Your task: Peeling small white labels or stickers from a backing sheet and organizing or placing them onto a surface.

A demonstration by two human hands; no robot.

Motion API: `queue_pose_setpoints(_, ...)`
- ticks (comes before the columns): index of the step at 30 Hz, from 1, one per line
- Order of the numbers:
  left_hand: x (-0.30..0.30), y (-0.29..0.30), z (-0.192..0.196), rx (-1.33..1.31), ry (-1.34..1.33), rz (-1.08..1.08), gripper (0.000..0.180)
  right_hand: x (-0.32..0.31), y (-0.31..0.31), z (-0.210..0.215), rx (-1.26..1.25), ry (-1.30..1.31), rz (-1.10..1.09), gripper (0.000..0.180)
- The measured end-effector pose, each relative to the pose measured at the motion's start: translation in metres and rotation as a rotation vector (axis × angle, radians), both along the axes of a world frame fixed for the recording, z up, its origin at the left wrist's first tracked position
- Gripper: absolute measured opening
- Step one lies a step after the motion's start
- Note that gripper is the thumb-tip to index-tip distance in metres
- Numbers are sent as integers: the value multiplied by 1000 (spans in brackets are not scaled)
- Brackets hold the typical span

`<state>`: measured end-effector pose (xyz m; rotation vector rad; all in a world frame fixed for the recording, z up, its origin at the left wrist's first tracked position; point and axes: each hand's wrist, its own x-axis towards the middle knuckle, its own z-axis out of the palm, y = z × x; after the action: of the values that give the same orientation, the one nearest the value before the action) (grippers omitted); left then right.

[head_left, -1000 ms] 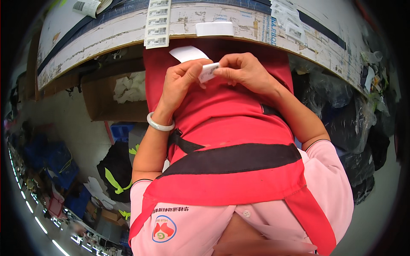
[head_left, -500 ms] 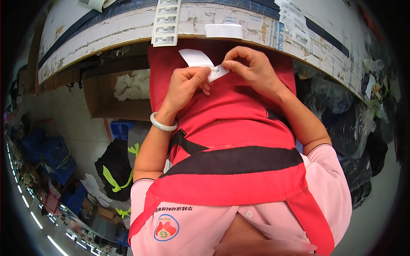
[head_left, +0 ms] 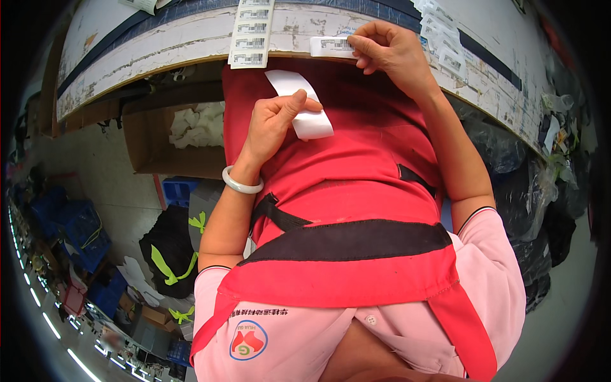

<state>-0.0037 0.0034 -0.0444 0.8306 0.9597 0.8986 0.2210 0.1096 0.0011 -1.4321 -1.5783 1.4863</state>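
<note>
My left hand (head_left: 275, 121) pinches a curved white paper strip (head_left: 313, 125) over the red apron, thumb on top; the strip's far end sticks up beyond the fingers. At the table's near edge, my right hand (head_left: 389, 56) grips the right end of a white barcode label (head_left: 331, 46) between thumb and fingers. That label lies on or just over a blank white slip at the edge; I cannot tell which. Left of it, a strip of barcode labels (head_left: 252, 35) hangs slightly over the edge.
The worn white table (head_left: 159, 60) spans the top. More labels (head_left: 441, 38) lie at its right. Below on the left are a cardboard box (head_left: 143, 149) with white cloth or paper, blue crates (head_left: 79, 229) and a black bundle with neon ties (head_left: 168, 248). Black plastic bags (head_left: 515, 197) stand at right.
My right hand has moved up and right from beside the left hand to the table edge, carrying a label off the paper strip. The left hand keeps hold of the strip.
</note>
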Motion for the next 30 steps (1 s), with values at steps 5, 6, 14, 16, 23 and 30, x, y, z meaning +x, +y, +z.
queue_pose_setpoints(5, 0, 0, -5, 14, 36, 3, 44, -2, 2, -7, 12, 1, 17, 22)
queue_pose_setpoints(6, -1, 0, -5, 13, 35, 3, 44, -2, 2, -7, 27, -7, 19, 22)
queue_pose_setpoints(14, -1, 0, -7, -2, 52, -17, 43, -4, 2, -8, 22, -39, 12, 21)
queue_pose_setpoints(16, 0, 0, -8, 13, 59, -13, 43, -5, 1, -8, 16, -40, 11, 21)
queue_pose_setpoints(23, 2, 0, -9, 55, 77, 2, 43, -7, 0, -9, 58, -82, 4, 19)
queue_pose_setpoints(30, 2, -1, -9, 51, 74, -7, 43, -10, -2, -7, 92, -132, 6, 19)
